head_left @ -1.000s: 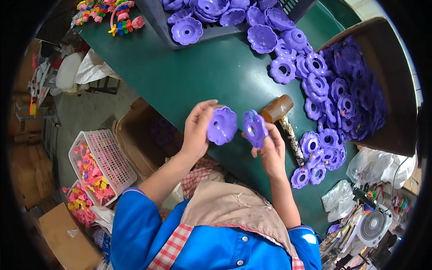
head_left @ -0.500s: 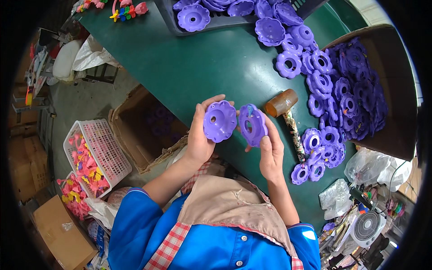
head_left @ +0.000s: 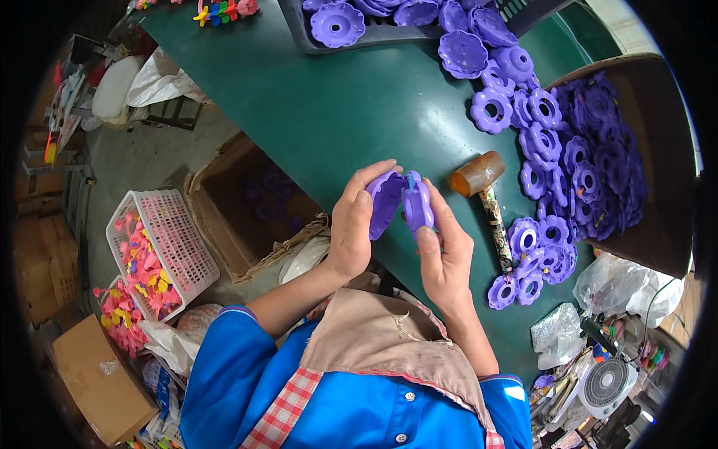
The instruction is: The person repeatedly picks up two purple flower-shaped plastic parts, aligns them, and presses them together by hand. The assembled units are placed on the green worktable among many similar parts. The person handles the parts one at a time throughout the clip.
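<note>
My left hand [head_left: 354, 228] grips a purple scalloped plastic dish [head_left: 384, 203], its hollow side turned to the right. In my right hand [head_left: 447, 251] is a purple flower-shaped plastic ring [head_left: 418, 202], held nearly edge-on with a small blue-green bit at its top. The two pieces face each other over the near edge of the green table, close together at the top; whether they touch I cannot tell. A mallet [head_left: 477, 173] with an amber head and patterned handle lies on the table right of my right hand.
Purple rings [head_left: 540, 142] spill from a cardboard box [head_left: 666, 150] at the right. A dark crate [head_left: 303, 30] of purple dishes stands at the far side. Left of the table are an open carton [head_left: 224, 217] and a white basket [head_left: 176, 247] of pink and yellow parts.
Both hands have turned the purple pieces inward and brought them closer, from facing up to nearly edge-on. The whole view has shifted slightly.
</note>
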The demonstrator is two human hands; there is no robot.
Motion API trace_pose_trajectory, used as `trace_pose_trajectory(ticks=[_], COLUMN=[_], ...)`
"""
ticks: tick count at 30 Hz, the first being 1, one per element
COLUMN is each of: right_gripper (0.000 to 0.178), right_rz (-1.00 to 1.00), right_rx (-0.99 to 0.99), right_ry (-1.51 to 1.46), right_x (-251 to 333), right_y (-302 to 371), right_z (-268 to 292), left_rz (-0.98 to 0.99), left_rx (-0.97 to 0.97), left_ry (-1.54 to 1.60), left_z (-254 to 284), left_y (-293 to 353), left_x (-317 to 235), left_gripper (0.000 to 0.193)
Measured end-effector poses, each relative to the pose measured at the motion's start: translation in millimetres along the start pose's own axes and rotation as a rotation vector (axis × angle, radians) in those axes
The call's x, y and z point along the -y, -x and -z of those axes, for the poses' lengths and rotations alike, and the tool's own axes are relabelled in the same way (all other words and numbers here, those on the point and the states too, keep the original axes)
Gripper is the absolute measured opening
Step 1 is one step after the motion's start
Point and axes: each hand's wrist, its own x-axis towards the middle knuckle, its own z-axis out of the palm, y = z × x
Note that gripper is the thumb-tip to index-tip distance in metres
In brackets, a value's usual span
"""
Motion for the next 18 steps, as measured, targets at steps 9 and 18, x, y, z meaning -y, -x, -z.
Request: trace_pose_trajectory(ticks=[9, 18], right_gripper=[0.069, 0.07], right_rz=[0.32, 0.202], right_rx=[-0.089, 0.09], right_ry=[0.513, 0.397], right_x=[12.5, -6.4], right_y=[-5.4, 0.4], right_z=[-16.0, 3.5], left_rz=[-0.186, -0.395], left_rx=[-0.01, 0.132], left_ry=[-0.279, -0.408], left_z=[-2.7, 7.1], left_y=[1.1, -23.1], left_x=[-2.8, 7.7], left_gripper=[0.072, 0.052])
